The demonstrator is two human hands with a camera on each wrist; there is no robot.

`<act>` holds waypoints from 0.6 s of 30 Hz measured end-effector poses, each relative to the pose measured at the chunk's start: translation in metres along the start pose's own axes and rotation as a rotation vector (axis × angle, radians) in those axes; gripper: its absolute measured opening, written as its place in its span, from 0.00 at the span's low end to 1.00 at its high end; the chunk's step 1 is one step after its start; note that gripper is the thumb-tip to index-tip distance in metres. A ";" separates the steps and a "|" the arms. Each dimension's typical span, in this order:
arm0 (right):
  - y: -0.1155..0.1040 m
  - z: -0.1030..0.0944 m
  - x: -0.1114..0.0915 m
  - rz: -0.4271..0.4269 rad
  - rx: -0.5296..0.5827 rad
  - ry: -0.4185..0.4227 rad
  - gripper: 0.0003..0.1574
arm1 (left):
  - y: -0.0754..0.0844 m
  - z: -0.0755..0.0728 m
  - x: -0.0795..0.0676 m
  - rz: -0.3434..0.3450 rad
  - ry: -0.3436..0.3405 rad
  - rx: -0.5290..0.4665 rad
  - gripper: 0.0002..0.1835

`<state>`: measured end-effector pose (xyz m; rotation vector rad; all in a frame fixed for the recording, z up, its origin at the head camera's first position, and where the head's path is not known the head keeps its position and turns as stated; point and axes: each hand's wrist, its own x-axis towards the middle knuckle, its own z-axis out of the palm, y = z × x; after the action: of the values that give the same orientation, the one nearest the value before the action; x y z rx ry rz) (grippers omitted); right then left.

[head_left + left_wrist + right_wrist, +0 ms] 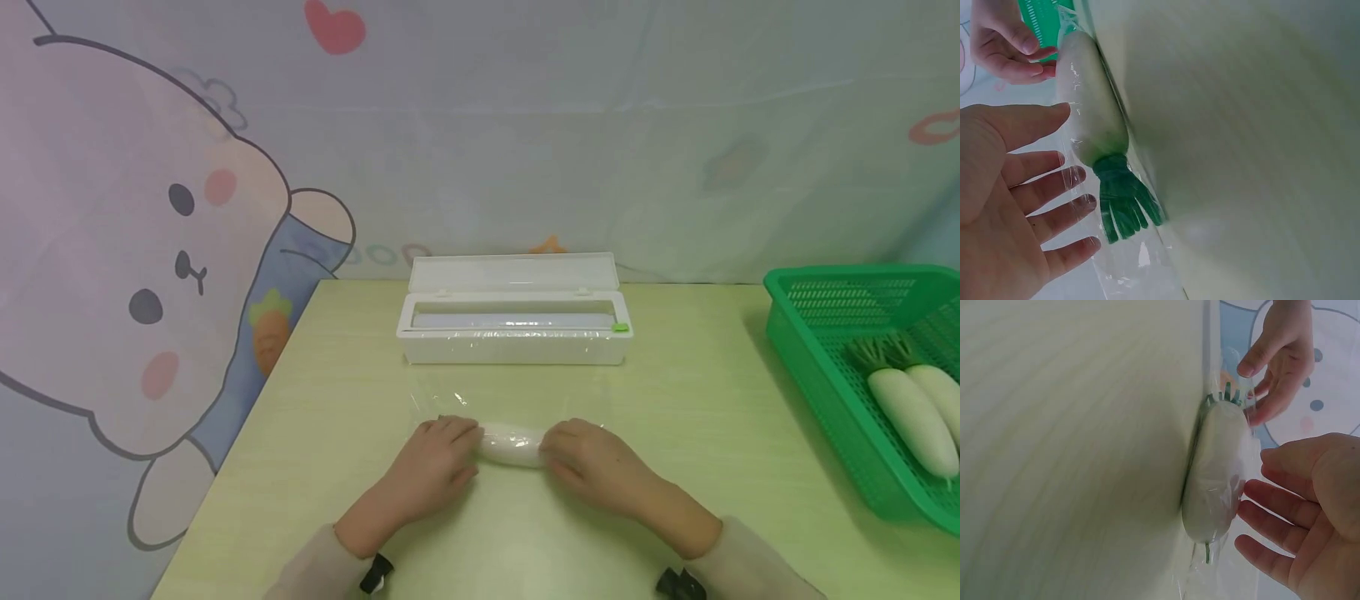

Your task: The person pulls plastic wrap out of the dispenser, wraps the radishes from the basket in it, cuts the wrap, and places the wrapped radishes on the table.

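A white radish (512, 447) lies crosswise on the table, wrapped in shiny cling film (1141, 262). Its short green tops (1124, 203) point to the left under the film, and a thin root tip (1207, 553) shows at the right end. My left hand (431, 467) is over the leafy end, its fingers nearly straight against the film. At the other end, my right hand (596, 465) rests its loosely extended fingertips on the wrapped radish. Behind them stands a white cling film dispenser (517, 348) with its lid raised and a roll inside.
At the right, a green plastic basket (817, 417) holds more white radishes (911, 421) with trimmed tops. The pale wooden table (697, 358) meets a cartoon-printed cloth (487, 150) at the back and left. The dispenser sits near that back edge.
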<state>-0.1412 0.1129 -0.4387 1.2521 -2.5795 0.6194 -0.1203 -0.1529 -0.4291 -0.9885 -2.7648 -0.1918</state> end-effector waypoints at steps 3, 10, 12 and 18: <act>0.004 0.001 0.002 0.009 -0.003 -0.008 0.11 | -0.004 0.000 0.002 -0.018 -0.045 -0.018 0.25; 0.012 -0.001 0.008 0.023 -0.016 -0.029 0.13 | -0.012 0.003 0.014 -0.037 -0.088 -0.005 0.25; 0.013 -0.001 0.010 0.033 -0.015 -0.046 0.14 | -0.014 0.005 0.018 -0.050 -0.103 -0.007 0.25; 0.020 0.000 0.017 0.094 -0.003 -0.098 0.18 | -0.020 0.012 0.031 -0.088 -0.138 -0.039 0.25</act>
<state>-0.1672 0.1121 -0.4384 1.1944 -2.7320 0.5851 -0.1577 -0.1470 -0.4344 -0.9230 -2.9433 -0.1991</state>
